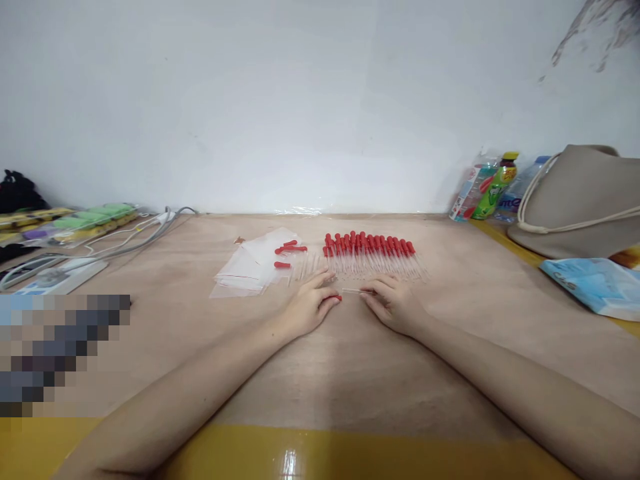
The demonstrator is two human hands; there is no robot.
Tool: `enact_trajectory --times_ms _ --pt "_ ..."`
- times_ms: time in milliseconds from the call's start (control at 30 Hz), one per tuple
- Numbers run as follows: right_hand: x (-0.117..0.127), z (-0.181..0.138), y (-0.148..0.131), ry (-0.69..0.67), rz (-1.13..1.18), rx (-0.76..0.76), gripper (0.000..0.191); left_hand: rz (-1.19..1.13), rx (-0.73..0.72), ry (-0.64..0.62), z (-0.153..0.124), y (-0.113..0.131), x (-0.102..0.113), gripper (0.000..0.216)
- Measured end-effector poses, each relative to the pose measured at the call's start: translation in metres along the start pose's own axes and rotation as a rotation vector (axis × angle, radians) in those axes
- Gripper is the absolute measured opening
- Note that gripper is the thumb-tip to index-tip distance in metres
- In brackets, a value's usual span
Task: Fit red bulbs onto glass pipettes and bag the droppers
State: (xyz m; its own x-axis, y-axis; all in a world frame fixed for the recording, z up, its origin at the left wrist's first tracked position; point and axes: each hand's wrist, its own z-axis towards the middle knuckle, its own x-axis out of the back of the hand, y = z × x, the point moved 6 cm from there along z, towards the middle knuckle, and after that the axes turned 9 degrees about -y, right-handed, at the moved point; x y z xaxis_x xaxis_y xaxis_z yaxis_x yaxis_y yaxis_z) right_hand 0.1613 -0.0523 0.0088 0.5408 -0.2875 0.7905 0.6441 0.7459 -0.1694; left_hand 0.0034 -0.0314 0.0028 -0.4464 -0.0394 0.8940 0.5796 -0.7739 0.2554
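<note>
Pale wall, wood-look table, lots of red caps

Plain whitish wall (320, 100) at the back, with some dark smudges (585, 40) up in the top right corner. Table (325, 380) is a brownish wood look, with a yellow band (250, 453) along the near edge and more yellow down the right side.

Container-wise: some flat see-through bags (245, 267) are piled left of centre, a few loose caps (283, 265) on and beside them. Can't tell if anything's inside. Back right there are three bottles: a clear one (470, 190), a green one (495, 190) with a yellow top and one with a blue top (541, 160), partly behind a beige bag (575, 193) with a cord. Blue packet (595, 287) lies in front of that.

Far left is busier: power strip (75, 273), grey cable (135, 243), yellow and green packs (95, 217).

Middle: a row of capped tubes (370, 243), red ends towards the wall, with loose tubes (306, 267) just to their left. Left hand (307, 310) has its fingers curled in, pinching a red cap (339, 298). Right hand (400, 307) is nearly closed at the fingertips round a thin clear tube (353, 291), its end pointing at that cap, small gap between them. Both are just on the near side of the row, with wood surface running between the forearms down to the yellow band.
</note>
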Motion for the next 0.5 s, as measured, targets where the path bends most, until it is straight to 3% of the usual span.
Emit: enact_trajectory --times_ms 500 --pt "0.001 -0.001 -0.011 0.018 0.044 0.065 0.01 -0.146 0.067 0.066 -0.001 0.006 0.009 0.017"
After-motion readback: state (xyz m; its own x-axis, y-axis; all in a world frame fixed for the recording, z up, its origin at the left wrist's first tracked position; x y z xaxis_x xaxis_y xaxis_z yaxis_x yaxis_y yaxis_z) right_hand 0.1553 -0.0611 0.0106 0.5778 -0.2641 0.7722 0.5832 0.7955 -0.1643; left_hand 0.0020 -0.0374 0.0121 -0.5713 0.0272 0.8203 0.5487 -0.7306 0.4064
